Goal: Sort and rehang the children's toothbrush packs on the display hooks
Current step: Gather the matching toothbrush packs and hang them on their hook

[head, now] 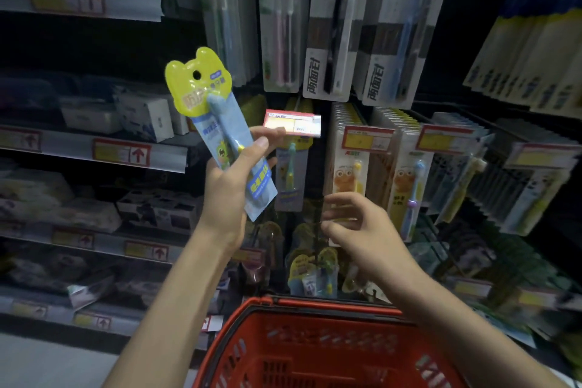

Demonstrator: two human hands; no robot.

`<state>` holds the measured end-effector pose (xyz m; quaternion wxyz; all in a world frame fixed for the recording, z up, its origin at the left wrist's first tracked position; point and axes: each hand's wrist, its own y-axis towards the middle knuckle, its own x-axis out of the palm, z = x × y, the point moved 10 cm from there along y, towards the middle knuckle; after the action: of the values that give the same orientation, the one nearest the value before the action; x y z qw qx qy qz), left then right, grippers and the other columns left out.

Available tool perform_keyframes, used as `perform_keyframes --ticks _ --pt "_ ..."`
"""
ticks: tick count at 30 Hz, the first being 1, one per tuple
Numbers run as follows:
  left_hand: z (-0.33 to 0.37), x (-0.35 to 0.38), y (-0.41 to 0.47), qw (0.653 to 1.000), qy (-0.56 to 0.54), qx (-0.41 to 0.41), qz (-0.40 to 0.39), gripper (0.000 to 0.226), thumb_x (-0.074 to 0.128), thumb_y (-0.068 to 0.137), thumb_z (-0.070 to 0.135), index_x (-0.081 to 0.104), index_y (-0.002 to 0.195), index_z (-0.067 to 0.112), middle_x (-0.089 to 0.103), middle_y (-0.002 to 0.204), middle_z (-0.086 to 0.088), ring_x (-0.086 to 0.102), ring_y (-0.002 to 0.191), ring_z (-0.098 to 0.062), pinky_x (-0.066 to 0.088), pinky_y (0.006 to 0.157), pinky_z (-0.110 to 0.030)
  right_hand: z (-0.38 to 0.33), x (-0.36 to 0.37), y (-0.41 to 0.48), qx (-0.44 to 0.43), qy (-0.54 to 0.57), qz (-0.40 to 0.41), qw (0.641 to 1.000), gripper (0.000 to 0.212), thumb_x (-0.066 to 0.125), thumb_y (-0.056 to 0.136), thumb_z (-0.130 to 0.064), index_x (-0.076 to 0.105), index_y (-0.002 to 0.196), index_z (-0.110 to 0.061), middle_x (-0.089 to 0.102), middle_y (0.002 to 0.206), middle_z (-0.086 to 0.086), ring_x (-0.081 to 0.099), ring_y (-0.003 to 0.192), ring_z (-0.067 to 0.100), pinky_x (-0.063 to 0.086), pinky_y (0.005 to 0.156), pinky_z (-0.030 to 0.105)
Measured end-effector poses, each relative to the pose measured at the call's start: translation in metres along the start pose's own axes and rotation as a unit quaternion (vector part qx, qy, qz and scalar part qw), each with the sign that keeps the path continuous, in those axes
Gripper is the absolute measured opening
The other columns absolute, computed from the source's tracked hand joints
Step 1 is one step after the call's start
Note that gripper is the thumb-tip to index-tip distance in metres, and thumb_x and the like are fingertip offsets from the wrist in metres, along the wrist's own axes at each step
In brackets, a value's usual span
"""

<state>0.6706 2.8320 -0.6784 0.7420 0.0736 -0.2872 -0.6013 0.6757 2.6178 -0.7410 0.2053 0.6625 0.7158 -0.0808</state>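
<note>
Because it had to be rehung by its hang hole [196, 75], the blue children's toothbrush pack [217, 132] was held hole-up just left of the price tag [293, 124]; left hand [231, 181] gripped its lower half; right hand [359, 230] hung below the tag, half-open, empty.

Head-worn wide-angle view, facing a shop display at close range.

The camera looks forward and slightly down from the person's head. Both forearms rise from the bottom edge. The left hand [230, 186], holding a blue toothbrush pack [217, 123], and the right hand [362, 230] sit near centre. A red basket [315, 304] fills the lower edge, hanging packs [346, 179] stand straight ahead, and the shelves [78, 148] curve away at the left.
</note>
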Motion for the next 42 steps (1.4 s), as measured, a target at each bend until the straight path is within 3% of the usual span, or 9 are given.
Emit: perform_keyframes --ticks 5,8,12,17,24,26,29,32,42 --pt "-0.017 -0.006 -0.010 0.999 0.037 -0.010 -0.013 0.017 0.054 0.103 0.003 0.067 0.112 -0.003 0.074 0.122 -0.019 0.070 0.119 -0.031 0.051 0.110 -0.050 -0.020 -0.004 0.003 -0.042 0.024 0.025 0.999 0.023 0.070 0.098 -0.015 0.070 0.116 -0.029 0.074 0.108 -0.008 0.070 0.101 0.005 0.060 0.092 0.033" --pt "-0.025 -0.004 -0.012 0.999 0.046 -0.016 -0.007 0.016 0.055 0.104 0.003 0.068 0.110 -0.004 0.074 0.093 -0.017 0.074 0.086 -0.028 0.063 0.082 -0.039 -0.041 -0.002 0.004 -0.084 0.043 0.047 0.994 0.015 0.070 0.098 -0.020 0.073 0.112 -0.027 0.076 0.104 -0.008 0.071 0.097 0.006 0.060 0.089 0.031" --pt "-0.041 0.013 -0.023 0.995 0.012 -0.077 -0.054 0.012 0.060 0.098 -0.006 0.067 0.101 0.004 0.073 0.066 -0.002 0.070 0.055 -0.013 0.058 0.054 -0.024 -0.058 0.018 0.008 -0.092 0.123 0.002 0.988 0.029 0.075 0.094 -0.038 0.073 0.119 -0.025 0.077 0.107 -0.006 0.073 0.091 0.000 0.055 0.073 0.016" --pt "-0.067 0.028 -0.030 0.982 0.079 -0.111 -0.134 0.035 0.066 0.073 0.005 0.073 0.106 0.013 0.079 0.082 0.007 0.074 0.078 -0.004 0.058 0.066 -0.021 -0.060 0.038 0.014 -0.085 0.158 -0.024 0.984 0.022 0.077 0.094 -0.017 0.077 0.116 -0.015 0.082 0.100 0.002 0.073 0.079 0.004 0.053 0.065 0.015" --pt "-0.096 0.036 -0.040 0.946 0.099 -0.188 -0.246 0.045 0.086 0.076 0.025 0.071 0.118 0.020 0.079 0.113 -0.001 0.073 0.110 -0.015 0.056 0.100 -0.034 -0.045 0.011 0.004 -0.114 0.126 0.045 0.984 0.004 0.072 0.099 -0.017 0.074 0.100 -0.019 0.079 0.089 0.000 0.076 0.082 0.013 0.059 0.068 0.029" --pt "-0.092 0.030 -0.033 0.951 0.122 -0.166 -0.229 0.033 0.086 0.082 0.016 0.072 0.111 0.021 0.077 0.110 -0.007 0.073 0.105 -0.017 0.057 0.099 -0.036 -0.038 0.000 0.004 -0.108 0.129 0.060 0.984 0.004 0.072 0.099 -0.019 0.074 0.102 -0.021 0.079 0.093 0.002 0.077 0.087 0.020 0.064 0.074 0.038" --pt "-0.087 0.020 -0.023 0.964 0.108 -0.158 -0.183 0.019 0.078 0.091 0.009 0.073 0.108 0.017 0.078 0.109 -0.012 0.075 0.106 -0.030 0.061 0.098 -0.044 -0.031 -0.012 0.003 -0.113 0.125 0.069 0.983 0.011 0.072 0.098 -0.020 0.075 0.108 -0.023 0.081 0.098 -0.003 0.076 0.091 0.014 0.060 0.074 0.027" --pt "-0.083 0.007 -0.013 0.974 0.123 -0.145 -0.120 0.014 0.067 0.098 0.005 0.070 0.110 0.011 0.078 0.110 -0.015 0.076 0.106 -0.030 0.061 0.096 -0.046 -0.017 -0.015 -0.001 -0.100 0.117 0.047 0.987 0.014 0.072 0.097 -0.021 0.076 0.109 -0.026 0.081 0.100 -0.006 0.077 0.093 0.012 0.062 0.075 0.033" --pt "-0.078 -0.010 0.011 0.991 0.053 -0.122 0.011 0.038 0.058 0.102 0.001 0.050 0.138 0.008 0.073 0.119 -0.018 0.076 0.105 -0.032 0.062 0.094 -0.044 0.055 -0.011 -0.015 -0.059 0.043 -0.013 0.997 0.011 0.068 0.099 -0.017 0.074 0.104 -0.026 0.077 0.091 -0.017 0.069 0.084 -0.006 0.049 0.068 0.010"
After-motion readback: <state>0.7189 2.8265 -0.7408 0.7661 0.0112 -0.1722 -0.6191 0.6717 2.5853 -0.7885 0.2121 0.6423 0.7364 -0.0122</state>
